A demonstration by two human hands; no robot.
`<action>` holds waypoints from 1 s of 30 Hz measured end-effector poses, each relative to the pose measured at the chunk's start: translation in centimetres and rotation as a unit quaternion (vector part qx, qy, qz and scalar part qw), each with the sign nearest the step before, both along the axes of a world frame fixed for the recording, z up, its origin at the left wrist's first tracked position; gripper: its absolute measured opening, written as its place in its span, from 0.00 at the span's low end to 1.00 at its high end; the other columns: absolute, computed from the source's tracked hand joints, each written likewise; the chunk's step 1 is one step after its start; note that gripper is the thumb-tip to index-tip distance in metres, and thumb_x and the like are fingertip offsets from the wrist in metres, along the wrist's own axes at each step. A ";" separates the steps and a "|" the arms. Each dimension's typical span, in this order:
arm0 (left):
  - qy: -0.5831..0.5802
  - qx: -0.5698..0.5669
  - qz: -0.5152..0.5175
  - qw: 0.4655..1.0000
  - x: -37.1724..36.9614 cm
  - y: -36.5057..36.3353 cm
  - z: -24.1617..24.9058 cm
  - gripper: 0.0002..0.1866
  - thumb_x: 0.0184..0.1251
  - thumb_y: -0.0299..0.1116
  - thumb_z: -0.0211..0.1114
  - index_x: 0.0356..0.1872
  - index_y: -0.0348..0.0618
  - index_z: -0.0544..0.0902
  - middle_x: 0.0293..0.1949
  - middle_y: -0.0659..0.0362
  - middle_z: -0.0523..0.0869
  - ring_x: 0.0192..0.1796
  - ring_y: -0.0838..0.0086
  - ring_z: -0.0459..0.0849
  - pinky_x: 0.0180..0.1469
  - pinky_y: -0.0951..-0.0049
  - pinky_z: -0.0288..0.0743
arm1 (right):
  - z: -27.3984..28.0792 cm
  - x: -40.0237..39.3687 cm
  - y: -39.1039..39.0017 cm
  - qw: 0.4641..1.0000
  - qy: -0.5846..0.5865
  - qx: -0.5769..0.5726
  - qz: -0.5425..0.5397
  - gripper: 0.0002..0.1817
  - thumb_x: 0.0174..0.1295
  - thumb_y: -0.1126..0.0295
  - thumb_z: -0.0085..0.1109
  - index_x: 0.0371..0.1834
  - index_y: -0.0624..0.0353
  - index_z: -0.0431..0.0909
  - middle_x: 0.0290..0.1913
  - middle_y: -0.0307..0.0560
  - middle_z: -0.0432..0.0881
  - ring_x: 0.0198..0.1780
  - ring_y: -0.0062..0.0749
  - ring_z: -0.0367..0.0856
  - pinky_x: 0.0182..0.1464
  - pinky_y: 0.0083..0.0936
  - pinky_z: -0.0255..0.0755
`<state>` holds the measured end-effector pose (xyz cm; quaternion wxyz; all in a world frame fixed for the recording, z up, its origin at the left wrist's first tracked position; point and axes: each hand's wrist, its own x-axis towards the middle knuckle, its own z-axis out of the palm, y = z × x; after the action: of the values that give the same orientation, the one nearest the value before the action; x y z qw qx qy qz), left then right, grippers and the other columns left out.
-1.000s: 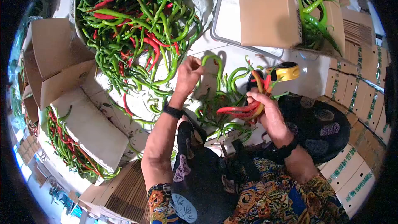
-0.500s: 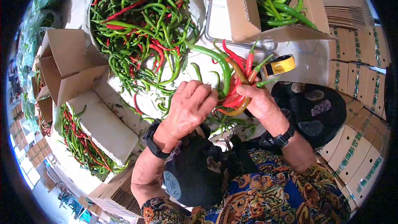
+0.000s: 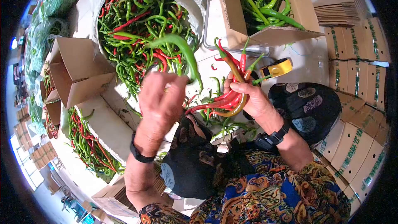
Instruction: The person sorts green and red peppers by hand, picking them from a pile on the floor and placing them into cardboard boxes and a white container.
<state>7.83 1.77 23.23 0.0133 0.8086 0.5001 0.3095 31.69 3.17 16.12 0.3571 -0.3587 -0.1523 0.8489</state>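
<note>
My left hand point(image 3: 159, 99), smeared by motion, is closed at the lower part of a long green chili pepper point(image 3: 188, 56). The pepper curves up and left in front of the sack; its exact point of contact with my fingers is blurred. In my right hand point(image 3: 251, 97) is a bunch of red chili peppers point(image 3: 228, 101), some brownish or orange, stems pointing up, my thumb across them. Below and left of the bunch, loose green peppers point(image 3: 226, 126) lie on the pale surface. Beyond my left hand, a white sack point(image 3: 195, 0) lies open, full of mixed red and green chilies point(image 3: 141, 29).
A cardboard box point(image 3: 286, 35) of green peppers stands at the back right, near a yellow tape roll point(image 3: 282, 67). Stacked cartons point(image 3: 352, 149) line the right side. At left are an open carton point(image 3: 89, 79) and a white-lined box point(image 3: 105, 126) holding chilies.
My left hand has moved left, away from my right hand, and the long green pepper has moved left with it. The red bunch stays in my right hand.
</note>
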 end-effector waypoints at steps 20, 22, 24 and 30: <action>-0.497 -0.278 0.238 0.786 -5.7 -7.0 7.7 0.13 0.68 0.32 0.60 0.49 0.35 0.80 0.43 0.59 0.84 0.44 0.74 0.82 0.51 0.76 0.74 | 5.5 1.0 0.5 0.966 0.258 -0.021 0.013 0.21 0.57 0.69 0.60 0.54 0.62 0.72 0.42 0.45 0.79 0.41 0.33 0.79 0.53 0.35 0.72; -0.521 -0.281 0.272 0.759 -5.0 -9.9 8.6 0.13 0.66 0.28 0.61 0.49 0.36 0.81 0.42 0.60 0.84 0.42 0.76 0.82 0.50 0.77 0.74 | 6.4 0.9 0.3 0.965 0.262 -0.009 0.014 0.22 0.56 0.69 0.60 0.54 0.62 0.71 0.41 0.45 0.79 0.41 0.33 0.79 0.53 0.36 0.72; -0.489 -0.319 0.293 0.757 -3.7 -12.0 10.0 0.13 0.63 0.25 0.63 0.49 0.36 0.81 0.40 0.61 0.85 0.42 0.77 0.82 0.48 0.78 0.74 | 6.9 1.1 -0.2 0.963 0.268 -0.012 0.013 0.23 0.55 0.69 0.60 0.54 0.62 0.71 0.40 0.45 0.78 0.41 0.33 0.78 0.53 0.38 0.71; -0.580 -0.391 0.165 0.696 3.0 -14.1 11.9 0.19 0.58 0.20 0.65 0.52 0.33 0.79 0.40 0.59 0.85 0.43 0.77 0.82 0.49 0.80 0.74 | 9.4 1.0 -1.5 0.958 0.282 0.042 0.037 0.25 0.55 0.69 0.60 0.57 0.61 0.67 0.39 0.39 0.75 0.42 0.28 0.77 0.55 0.36 0.70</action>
<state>10.78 -12.36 35.15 0.5643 0.2955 0.5945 0.4907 32.67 1.67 25.49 0.3687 -0.0838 -0.0944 0.9210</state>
